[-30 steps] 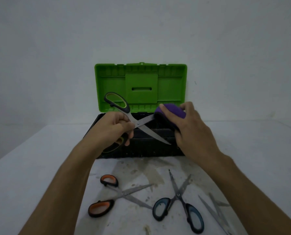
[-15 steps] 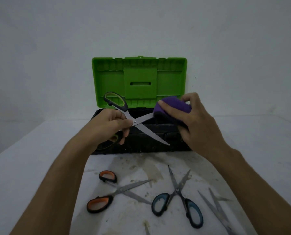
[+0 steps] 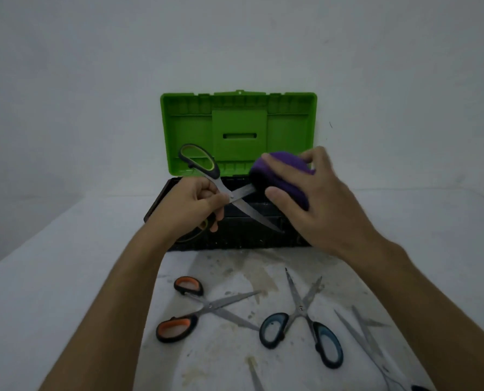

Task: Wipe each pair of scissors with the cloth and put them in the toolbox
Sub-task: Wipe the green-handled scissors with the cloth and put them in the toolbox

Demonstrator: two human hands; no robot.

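My left hand [image 3: 191,206] holds green-and-black-handled scissors [image 3: 204,170] near their pivot, blades spread, above the open toolbox [image 3: 235,238]. My right hand [image 3: 317,198] grips a purple cloth [image 3: 280,176] wrapped around the upper blade, close to the pivot. The lower blade points down to the right over the black box. The toolbox's green lid [image 3: 238,131] stands upright at the back.
On the stained white table in front of the box lie orange-handled scissors [image 3: 195,311], blue-handled scissors [image 3: 305,325] and bare metal scissors [image 3: 370,342], all spread. Another blade tip [image 3: 255,373] shows at the bottom edge. A wall stands close behind the box.
The cloth in my right hand has slid along the upper blade toward the pivot. Both hands and the scissors stay over the toolbox, and the camera has shifted a little.
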